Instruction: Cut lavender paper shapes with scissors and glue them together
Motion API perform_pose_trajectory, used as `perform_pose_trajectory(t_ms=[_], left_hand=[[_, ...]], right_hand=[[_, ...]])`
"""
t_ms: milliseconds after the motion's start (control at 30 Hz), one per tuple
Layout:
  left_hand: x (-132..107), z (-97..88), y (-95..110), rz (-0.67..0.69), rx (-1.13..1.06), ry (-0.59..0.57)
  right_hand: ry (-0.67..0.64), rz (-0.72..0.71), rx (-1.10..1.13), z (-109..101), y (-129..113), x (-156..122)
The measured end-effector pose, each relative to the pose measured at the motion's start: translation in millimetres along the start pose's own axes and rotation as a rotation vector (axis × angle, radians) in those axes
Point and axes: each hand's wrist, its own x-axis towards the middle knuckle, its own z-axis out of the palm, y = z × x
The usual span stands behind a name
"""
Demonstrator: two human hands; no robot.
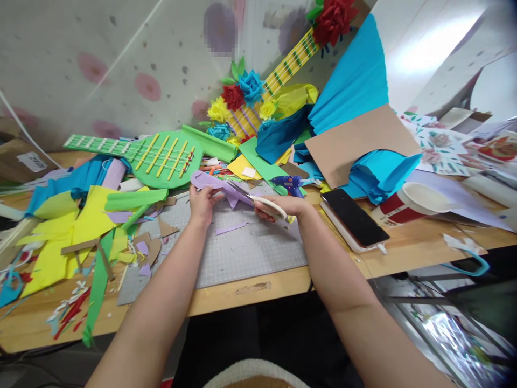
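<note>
My left hand (pixel 202 205) is closed on a piece of lilac paper (pixel 212 183), holding it up over the grey cutting mat (pixel 242 248). My right hand (pixel 280 207) grips white-handled scissors (pixel 258 200), whose blades point left into the lilac paper. A thin lilac strip (pixel 230 228) lies on the mat just below both hands. Both forearms reach in from the near edge of the wooden table (pixel 258 288).
A green paper guitar (pixel 161 159) and a yellow one with paper flowers (pixel 250 108) lie behind the mat. Yellow, green and blue scraps (pixel 76 231) cover the left. A phone (pixel 353 218), a blue glue gun (pixel 291 184), a red cup (pixel 404 205), brown card (pixel 359 143) and blue fans (pixel 351 81) sit to the right.
</note>
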Motion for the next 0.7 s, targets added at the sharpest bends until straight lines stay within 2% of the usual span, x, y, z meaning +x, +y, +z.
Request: perform_pose_trajectory(t_ms=[100, 167, 333, 433, 533, 700], left_hand=[[2, -0.7, 1, 0.018, -0.004, -0.04], [4, -1.8, 0, 0.067, 0.02, -0.028], [9, -8.9, -2, 0.293, 0.126, 0.017], [11, -13.2, -2, 0.346, 0.171, -0.001], [12, -15.2, -1, 0.335, 0.182, 0.009], [11, -16.3, 2, 0.31, 0.179, 0.013]], right_hand=[[0.007, -0.072, 0.026, 8, -5, 5], [0.066, -0.092, -0.053, 12, -6, 11], [0.537, -0.11, -0.504, 16, 4, 30], [0.664, -0.117, -0.582, 15, 11, 36], [0.627, -0.1, -0.564, 13, 12, 35], [0.337, -0.188, -0.497, 9, 4, 26]])
